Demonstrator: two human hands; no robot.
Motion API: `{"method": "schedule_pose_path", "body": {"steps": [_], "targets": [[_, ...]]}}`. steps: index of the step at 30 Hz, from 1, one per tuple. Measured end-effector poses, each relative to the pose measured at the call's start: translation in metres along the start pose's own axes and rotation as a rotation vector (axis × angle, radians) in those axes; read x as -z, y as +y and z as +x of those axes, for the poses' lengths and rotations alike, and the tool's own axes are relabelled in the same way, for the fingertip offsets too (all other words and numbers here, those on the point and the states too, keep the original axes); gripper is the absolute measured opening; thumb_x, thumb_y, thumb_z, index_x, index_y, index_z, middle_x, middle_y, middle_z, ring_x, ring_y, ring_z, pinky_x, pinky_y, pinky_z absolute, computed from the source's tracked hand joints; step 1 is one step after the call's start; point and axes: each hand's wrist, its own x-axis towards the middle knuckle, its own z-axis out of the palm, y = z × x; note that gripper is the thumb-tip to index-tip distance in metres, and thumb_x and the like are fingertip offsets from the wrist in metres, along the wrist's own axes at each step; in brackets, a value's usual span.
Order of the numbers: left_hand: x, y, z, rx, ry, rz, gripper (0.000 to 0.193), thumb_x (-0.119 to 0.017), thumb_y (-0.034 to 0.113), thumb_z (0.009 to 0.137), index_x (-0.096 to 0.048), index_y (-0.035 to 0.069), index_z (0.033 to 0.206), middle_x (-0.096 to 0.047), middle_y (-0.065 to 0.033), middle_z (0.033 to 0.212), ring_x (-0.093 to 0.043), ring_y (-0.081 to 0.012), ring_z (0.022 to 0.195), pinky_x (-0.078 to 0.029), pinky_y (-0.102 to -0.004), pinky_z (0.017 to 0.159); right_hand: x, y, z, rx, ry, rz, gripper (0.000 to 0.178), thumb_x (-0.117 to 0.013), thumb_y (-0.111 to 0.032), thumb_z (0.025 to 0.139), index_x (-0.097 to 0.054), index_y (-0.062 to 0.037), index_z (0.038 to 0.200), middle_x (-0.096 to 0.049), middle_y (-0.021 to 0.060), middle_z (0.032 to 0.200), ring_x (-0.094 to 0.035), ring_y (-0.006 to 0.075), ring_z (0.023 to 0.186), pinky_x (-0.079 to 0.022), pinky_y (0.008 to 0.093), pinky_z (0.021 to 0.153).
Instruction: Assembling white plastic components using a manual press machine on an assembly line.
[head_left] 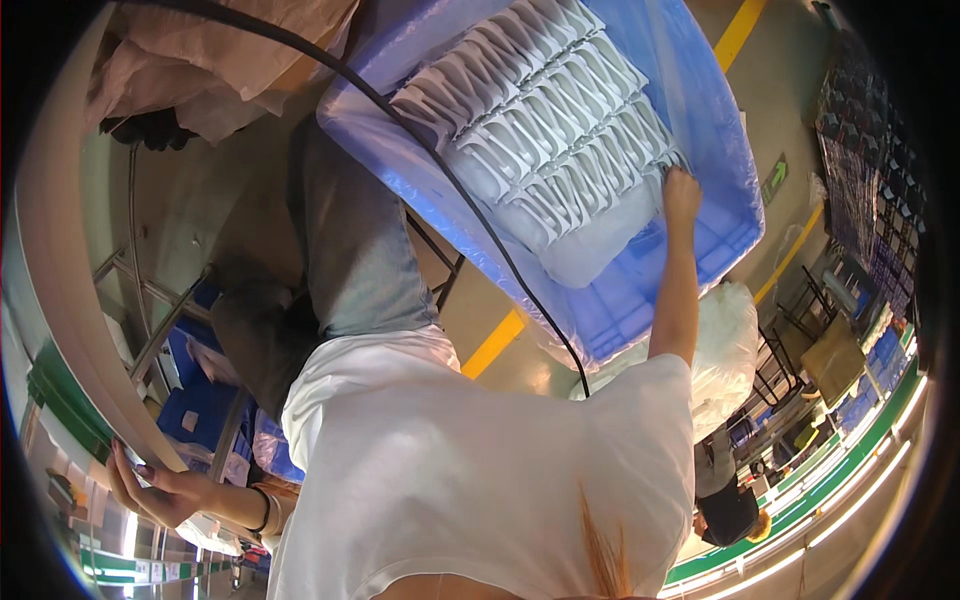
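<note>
In a blue bin (745,200) lined with clear plastic, thin white curved plastic parts (560,130) stand packed side by side in several rows. My right hand (682,193) reaches to the right end of these rows. Its fingers are closed round the end of a white curved part, mostly hidden by the hand. Far off to the left, my left hand (160,492) is beside the rim of a pale table (100,340). Its fingers are bent but apart, and I see nothing held in them.
A black cable (460,190) hangs across the bin. Crumpled plastic sheeting (220,60) lies at the upper left. A white plastic bag (728,350) bulges below the bin. Dark stacked trays (865,150) stand at the right, and another person (728,510) is at the lower right.
</note>
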Motion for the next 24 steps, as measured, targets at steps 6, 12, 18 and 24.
{"method": "schedule_pose_path", "body": {"steps": [6,12,18,24], "targets": [[0.002,0.002,-0.003,0.008,-0.012,-0.052,0.032,-0.047,0.008,0.096,-0.071,-0.008,0.108,-0.07,-0.0185,0.106,-0.066,-0.0299,0.1,-0.053,-0.0409,0.089,-0.001,0.003,-0.003,-0.158,-0.037,0.139,0.027,-0.067,-0.032,0.088,-0.069,-0.0056,0.087,-0.07,0.0186,0.086,-0.069,0.0386,0.081,-0.056,0.0498,0.072],[-0.001,-0.004,-0.001,0.024,0.013,-0.07,0.032,-0.047,0.009,0.096,-0.07,-0.008,0.108,-0.07,-0.0186,0.106,-0.066,-0.0297,0.1,-0.052,-0.041,0.088,0.026,-0.002,-0.033,-0.237,-0.08,0.202,0.041,-0.072,-0.033,0.078,-0.066,-0.0084,0.11,-0.068,0.0155,0.107,-0.064,0.0368,0.102,-0.052,0.0485,0.087],[0.005,0.005,0.001,-0.019,0.015,-0.056,0.034,-0.045,0.013,0.097,-0.071,-0.008,0.108,-0.071,-0.0179,0.105,-0.065,-0.0303,0.1,-0.052,-0.0409,0.087,0.026,-0.028,-0.04,-0.116,-0.016,0.247,0.042,-0.072,-0.024,0.078,-0.063,-0.0088,0.116,-0.066,0.0134,0.112,-0.059,0.0335,0.11,-0.049,0.0484,0.092],[0.004,0.008,0.002,0.031,-0.022,-0.061,0.032,-0.046,0.011,0.096,-0.071,-0.007,0.107,-0.071,-0.0177,0.104,-0.065,-0.0313,0.101,-0.051,-0.0417,0.088,0.001,-0.004,-0.04,-0.145,-0.064,0.128,0.015,-0.062,-0.003,0.08,-0.067,-0.0042,0.094,-0.07,0.0181,0.092,-0.067,0.035,0.093,-0.056,0.0459,0.077]]}}
